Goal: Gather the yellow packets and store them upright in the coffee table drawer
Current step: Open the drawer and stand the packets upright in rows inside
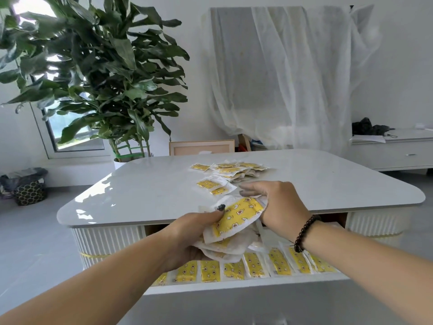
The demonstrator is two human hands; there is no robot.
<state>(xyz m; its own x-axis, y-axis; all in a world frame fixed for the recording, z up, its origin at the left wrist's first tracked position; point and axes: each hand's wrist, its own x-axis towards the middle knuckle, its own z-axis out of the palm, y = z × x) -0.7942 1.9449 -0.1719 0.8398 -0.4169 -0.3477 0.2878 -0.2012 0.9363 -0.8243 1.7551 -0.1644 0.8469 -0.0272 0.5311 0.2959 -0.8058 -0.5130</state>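
Yellow packets in a bunched stack (234,221) sit above the open drawer (234,287), clasped between both hands. From the head view, the left hand (194,235) cups the stack from below, thumb on top; the right hand (278,207) pinches its upper edge. More packets stand upright in a row (246,268) in the drawer; a loose pile (229,172) lies on the white coffee table (145,188).

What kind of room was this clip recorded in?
Probably a home living room: a low white coffee table with an open drawer, a tall potted plant by a window, and a low white cabinet along the wall.
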